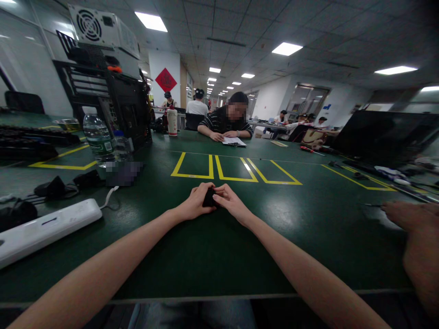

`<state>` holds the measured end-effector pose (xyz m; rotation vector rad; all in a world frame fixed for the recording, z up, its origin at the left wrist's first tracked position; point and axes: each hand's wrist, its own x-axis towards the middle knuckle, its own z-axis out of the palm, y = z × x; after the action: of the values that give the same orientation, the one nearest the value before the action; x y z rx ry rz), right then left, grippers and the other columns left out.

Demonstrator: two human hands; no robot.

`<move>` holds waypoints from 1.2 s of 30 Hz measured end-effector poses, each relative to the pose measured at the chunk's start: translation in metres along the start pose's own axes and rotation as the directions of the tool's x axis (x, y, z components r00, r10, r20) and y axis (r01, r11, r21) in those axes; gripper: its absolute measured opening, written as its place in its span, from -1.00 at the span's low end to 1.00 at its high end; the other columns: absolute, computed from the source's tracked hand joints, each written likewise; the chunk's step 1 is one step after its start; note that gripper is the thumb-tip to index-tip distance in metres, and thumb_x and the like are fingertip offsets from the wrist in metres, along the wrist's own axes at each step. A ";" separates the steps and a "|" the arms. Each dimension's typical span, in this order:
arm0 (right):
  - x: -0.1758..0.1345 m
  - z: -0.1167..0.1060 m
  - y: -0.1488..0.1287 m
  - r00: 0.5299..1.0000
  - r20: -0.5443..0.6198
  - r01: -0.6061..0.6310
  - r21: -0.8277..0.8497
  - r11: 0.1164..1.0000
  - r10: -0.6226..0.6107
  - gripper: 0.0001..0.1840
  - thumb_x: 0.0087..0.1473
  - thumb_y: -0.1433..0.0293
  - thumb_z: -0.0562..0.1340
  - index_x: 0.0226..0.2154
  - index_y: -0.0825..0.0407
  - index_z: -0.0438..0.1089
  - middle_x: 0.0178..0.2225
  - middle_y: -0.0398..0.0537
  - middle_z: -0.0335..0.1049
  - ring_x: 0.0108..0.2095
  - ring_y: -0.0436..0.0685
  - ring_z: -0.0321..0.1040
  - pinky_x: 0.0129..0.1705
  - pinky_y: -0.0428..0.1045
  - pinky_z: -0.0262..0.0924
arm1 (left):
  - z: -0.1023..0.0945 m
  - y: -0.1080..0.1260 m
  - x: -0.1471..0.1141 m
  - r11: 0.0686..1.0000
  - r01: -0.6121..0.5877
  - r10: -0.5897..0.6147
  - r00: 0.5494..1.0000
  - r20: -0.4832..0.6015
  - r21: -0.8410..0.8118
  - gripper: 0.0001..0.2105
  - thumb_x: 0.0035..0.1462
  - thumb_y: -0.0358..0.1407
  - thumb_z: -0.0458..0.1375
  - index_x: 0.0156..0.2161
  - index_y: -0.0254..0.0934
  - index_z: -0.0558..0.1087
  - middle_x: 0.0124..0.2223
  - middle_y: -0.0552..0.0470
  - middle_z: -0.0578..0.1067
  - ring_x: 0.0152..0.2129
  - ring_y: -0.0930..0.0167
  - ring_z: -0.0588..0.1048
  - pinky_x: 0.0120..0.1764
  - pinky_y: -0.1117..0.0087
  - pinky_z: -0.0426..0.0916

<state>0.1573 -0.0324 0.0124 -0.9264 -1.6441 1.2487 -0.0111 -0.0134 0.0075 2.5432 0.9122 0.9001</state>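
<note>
Between my two hands is a small black object (209, 198), mostly covered by fingers, so its kind does not show. My left hand (198, 201) is wrapped round its left side, thumb below and fingers over the top. From the other side, the fingers of my right hand (229, 201) pinch its right edge. Both hands are close over the green table (219, 246), just in front of the yellow tape outlines (236, 179).
A white power strip (51, 228), black adapters (55, 186) and water bottles (98, 137) are at left, by an open computer case (126, 100). Opposite sits a person (224, 119) with a clipboard (234, 141). Another person's hand (408, 214) reaches in from the right, near a dark monitor (387, 137).
</note>
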 end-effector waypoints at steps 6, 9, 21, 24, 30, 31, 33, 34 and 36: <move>0.003 0.000 0.006 0.999 -0.031 -0.013 -0.016 1.000 0.013 -0.68 -0.10 0.23 0.17 -0.25 -0.01 0.18 -0.25 -0.10 0.23 -0.20 0.05 0.22 -0.14 0.06 0.15 | 0.000 0.001 0.000 1.000 0.004 -0.004 1.000 0.000 0.001 -0.45 -0.09 -0.27 0.15 0.01 -0.22 0.02 -0.07 -0.06 0.22 -0.10 0.29 0.24 -0.03 0.16 0.10; 0.003 -0.001 0.007 0.998 -0.033 -0.050 -0.039 0.998 0.049 -0.66 -0.09 0.23 0.17 -0.23 0.02 0.20 -0.21 -0.07 0.23 -0.16 0.07 0.21 -0.09 0.08 0.12 | -0.001 0.001 0.000 1.000 0.007 -0.007 1.000 0.001 -0.005 -0.46 -0.08 -0.28 0.15 0.01 -0.22 0.03 -0.07 -0.06 0.22 -0.11 0.29 0.24 -0.03 0.16 0.09; 0.000 -0.002 0.002 1.000 0.022 -0.008 0.020 1.000 0.008 -0.72 -0.09 0.27 0.18 -0.28 -0.02 0.16 -0.26 -0.13 0.24 -0.18 0.06 0.24 -0.11 0.07 0.15 | 0.001 -0.002 0.000 1.000 0.008 -0.008 1.000 -0.003 -0.009 -0.44 -0.09 -0.26 0.16 0.02 -0.21 0.02 -0.07 -0.06 0.22 -0.10 0.28 0.24 -0.03 0.16 0.10; 0.000 -0.001 0.003 1.000 -0.004 -0.019 0.006 1.000 0.019 -0.71 -0.09 0.24 0.17 -0.27 -0.02 0.17 -0.27 -0.12 0.24 -0.21 0.06 0.25 -0.13 0.08 0.16 | -0.001 0.000 0.000 1.000 0.009 -0.009 1.000 0.008 -0.012 -0.45 -0.08 -0.26 0.15 0.02 -0.21 0.02 -0.07 -0.06 0.22 -0.10 0.29 0.24 -0.03 0.16 0.10; 0.004 -0.002 0.009 0.999 -0.021 -0.049 -0.019 0.999 0.048 -0.65 -0.10 0.25 0.18 -0.21 -0.01 0.18 -0.22 -0.06 0.23 -0.19 0.07 0.24 -0.13 0.09 0.15 | -0.001 0.001 0.000 1.000 0.011 -0.011 1.000 0.007 -0.001 -0.45 -0.08 -0.27 0.14 0.02 -0.22 0.02 -0.07 -0.07 0.22 -0.10 0.29 0.24 -0.04 0.16 0.10; 0.004 -0.003 0.009 0.999 -0.014 -0.044 -0.020 0.999 0.043 -0.66 -0.10 0.26 0.18 -0.22 0.00 0.19 -0.22 -0.06 0.23 -0.18 0.07 0.23 -0.12 0.09 0.14 | -0.001 0.001 0.000 1.000 0.013 -0.013 1.000 0.004 0.001 -0.45 -0.08 -0.27 0.15 0.02 -0.22 0.02 -0.07 -0.07 0.22 -0.10 0.28 0.24 -0.04 0.16 0.10; 0.004 -0.003 0.009 1.000 0.011 -0.026 -0.013 1.000 0.026 -0.69 -0.10 0.28 0.18 -0.25 0.00 0.20 -0.23 -0.08 0.24 -0.18 0.06 0.24 -0.11 0.08 0.14 | 0.001 0.000 0.000 1.000 0.010 -0.010 1.000 -0.003 0.004 -0.45 -0.09 -0.27 0.15 0.01 -0.22 0.03 -0.07 -0.06 0.22 -0.10 0.28 0.23 -0.04 0.16 0.10; 0.004 -0.003 0.008 1.000 0.026 -0.016 -0.006 1.000 0.016 -0.69 -0.11 0.29 0.20 -0.26 0.00 0.20 -0.23 -0.09 0.24 -0.18 0.06 0.24 -0.11 0.07 0.13 | 0.001 -0.001 0.001 1.000 0.008 -0.008 1.000 -0.007 0.004 -0.45 -0.09 -0.27 0.15 0.01 -0.22 0.03 -0.07 -0.06 0.22 -0.10 0.28 0.23 -0.04 0.17 0.10; 0.002 -0.003 0.005 0.999 0.041 -0.004 0.005 1.000 0.004 -0.68 -0.14 0.31 0.22 -0.27 -0.01 0.19 -0.22 -0.10 0.24 -0.18 0.05 0.23 -0.11 0.06 0.13 | 0.001 -0.001 0.001 1.000 0.004 -0.004 1.000 -0.013 0.004 -0.45 -0.09 -0.27 0.15 0.01 -0.22 0.04 -0.07 -0.06 0.22 -0.10 0.28 0.23 -0.04 0.17 0.10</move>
<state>0.1597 -0.0284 0.0081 -0.9076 -1.6707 1.2815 -0.0105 -0.0120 0.0060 2.5414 0.9236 0.9153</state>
